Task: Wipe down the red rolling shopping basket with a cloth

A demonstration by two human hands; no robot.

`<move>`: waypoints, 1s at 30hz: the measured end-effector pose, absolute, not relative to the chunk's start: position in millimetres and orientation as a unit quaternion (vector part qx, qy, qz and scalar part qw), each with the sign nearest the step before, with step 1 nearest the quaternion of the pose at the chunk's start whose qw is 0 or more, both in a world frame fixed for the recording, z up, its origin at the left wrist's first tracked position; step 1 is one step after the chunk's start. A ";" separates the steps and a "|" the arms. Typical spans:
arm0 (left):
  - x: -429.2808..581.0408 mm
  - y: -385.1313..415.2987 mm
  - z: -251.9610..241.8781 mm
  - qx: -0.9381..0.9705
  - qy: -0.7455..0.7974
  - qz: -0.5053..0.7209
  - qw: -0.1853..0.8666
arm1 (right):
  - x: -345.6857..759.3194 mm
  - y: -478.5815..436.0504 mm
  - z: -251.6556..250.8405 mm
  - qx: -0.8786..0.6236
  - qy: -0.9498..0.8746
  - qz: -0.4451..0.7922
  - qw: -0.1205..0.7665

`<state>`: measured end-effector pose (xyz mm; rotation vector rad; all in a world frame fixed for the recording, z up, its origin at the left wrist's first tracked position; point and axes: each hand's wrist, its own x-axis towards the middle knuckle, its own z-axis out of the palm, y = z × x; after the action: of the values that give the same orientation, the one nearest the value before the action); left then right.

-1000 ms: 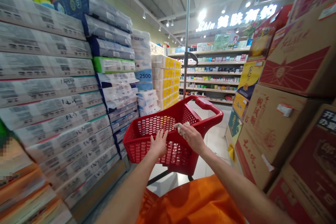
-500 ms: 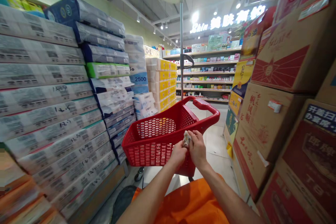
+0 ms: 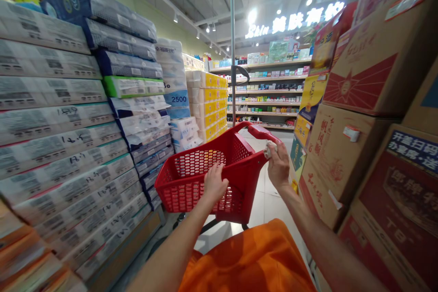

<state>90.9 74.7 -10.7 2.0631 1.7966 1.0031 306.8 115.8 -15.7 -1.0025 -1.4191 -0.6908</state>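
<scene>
A red plastic shopping cart (image 3: 205, 187) stands in front of me, its basket turned to the left and its handle to the right. My right hand (image 3: 278, 166) is closed on a crumpled pale cloth (image 3: 270, 149) and presses it against the right end of the cart's handle (image 3: 262, 133). On the near rim of the basket, my left hand (image 3: 215, 182) has its fingers curled over the edge. The thumb lies on the outer side, and the fingertips are partly hidden. The inside of the basket shows only in part.
Tall stacks of wrapped paper packs (image 3: 68, 146) line the left side. Cardboard boxes (image 3: 356, 146) are piled along the right. A pole (image 3: 233, 54) with a flag rises by the cart. Shelves (image 3: 267, 91) of small goods stand at the back.
My hands were together on the cloth in front of the cart. Now they are apart: the right has carried the cloth up to the handle, the left has taken hold of the basket rim.
</scene>
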 end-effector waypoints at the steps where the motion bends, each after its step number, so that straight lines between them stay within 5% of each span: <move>1: 81.3 77.3 -13.9 0.704 0.646 0.287 0.072 | 308.0 120.0 -21.3 -0.431 -0.627 -0.299 0.575; 7: 44.8 79.5 -45.1 0.741 0.664 0.100 -0.025 | 294.9 92.7 -101.4 -0.383 -0.774 -0.279 0.421; 14: 46.4 77.3 -43.5 0.739 0.666 0.084 -0.044 | 319.2 120.8 -25.2 -0.480 -0.600 -0.329 0.548; 22: 42.6 74.9 -44.0 0.729 0.679 0.081 -0.022 | 279.9 94.9 -102.4 -0.381 -0.786 -0.295 0.388; 30: 34.4 71.6 -47.7 0.718 0.689 0.095 -0.028 | 254.9 116.9 -51.5 -0.393 -0.743 -0.305 0.448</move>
<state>34.4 71.6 -47.7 2.2965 2.2045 0.3025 254.9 116.9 -51.5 -0.9725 -1.8388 -0.7557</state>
